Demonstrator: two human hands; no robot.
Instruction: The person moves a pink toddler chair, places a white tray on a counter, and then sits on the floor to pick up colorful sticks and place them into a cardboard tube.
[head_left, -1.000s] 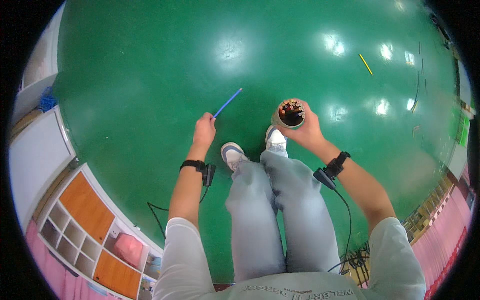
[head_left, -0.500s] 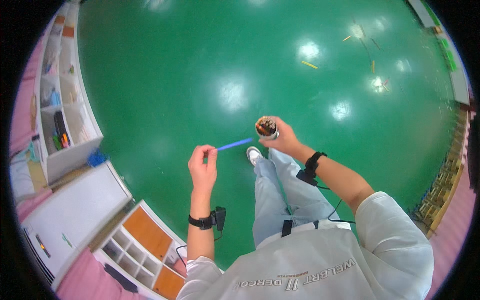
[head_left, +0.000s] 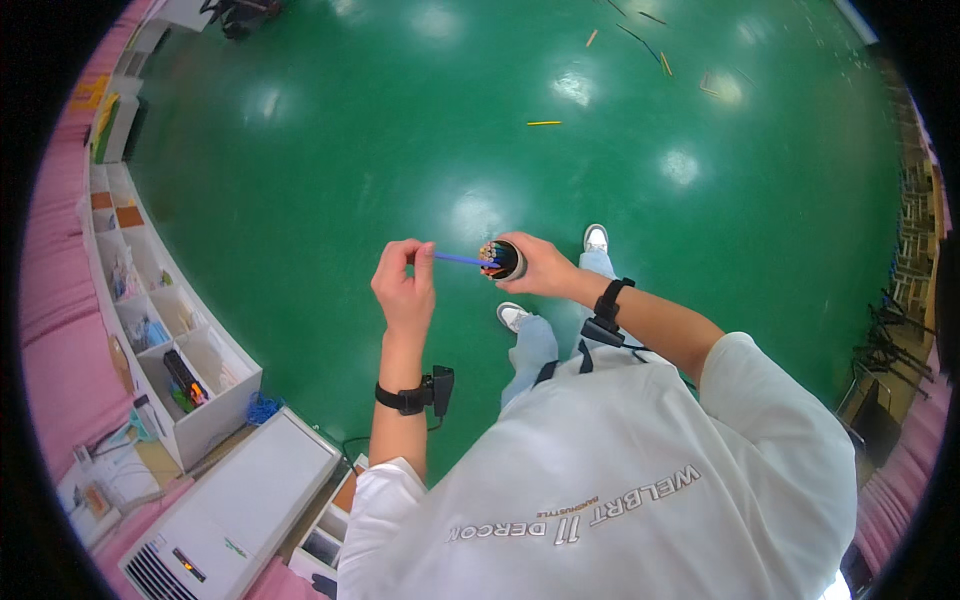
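Observation:
My left hand (head_left: 405,285) pinches one end of a slim blue pencil (head_left: 458,259) between thumb and fingers. The pencil lies nearly level, and its far end reaches the mouth of a round cup (head_left: 519,261). My right hand (head_left: 546,268) is wrapped round that cup and tips its mouth toward the left. Several coloured pencils (head_left: 489,252) are bunched inside, their ends showing at the opening. Whether the blue tip is inside the cup or just in front of it is hard to tell.
On the green floor ahead lie a yellow pencil (head_left: 544,123) and several other thin sticks (head_left: 666,64). White shelving (head_left: 215,408) with small items and a white appliance (head_left: 235,500) line the left side. Stacked chairs (head_left: 912,240) stand along the right.
The blue pencil's far end has come to the cup's mouth, where there was a small gap. The cup now tilts more to the left. My body has stepped and turned, shifting the room.

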